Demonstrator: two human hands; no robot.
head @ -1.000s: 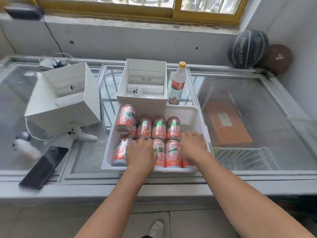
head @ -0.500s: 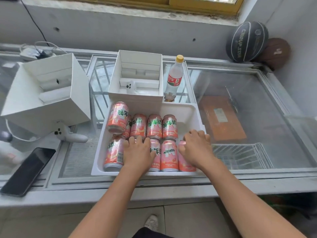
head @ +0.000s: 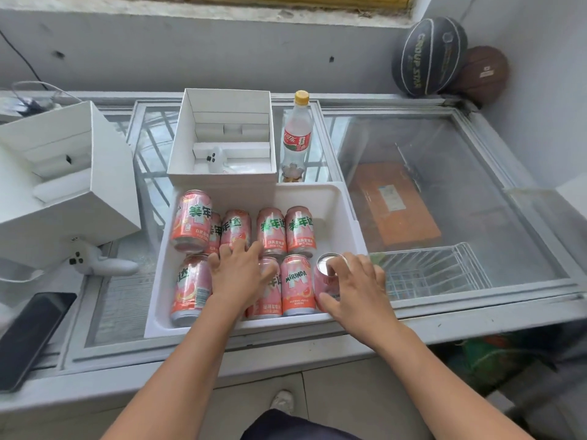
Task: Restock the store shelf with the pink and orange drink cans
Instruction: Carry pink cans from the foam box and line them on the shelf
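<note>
My right hand (head: 359, 290) grips a pink-orange can (head: 324, 282), silver end tilted up, away; left hand (head: 241, 274) lies flat, fingers spread

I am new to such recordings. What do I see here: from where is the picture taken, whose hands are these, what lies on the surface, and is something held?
There is no machine: a person works with bare hands, and the one camera sits on the person's head, looking forward and down. On a glass-topped chest freezer stands a white tray of pink and orange cans, lying in rows. The left hand rests with spread fingers on the cans. The right hand grips the rightmost can, silver top showing. Behind the tray: an open white box and a clear bottle. At left, a black phone.
</note>
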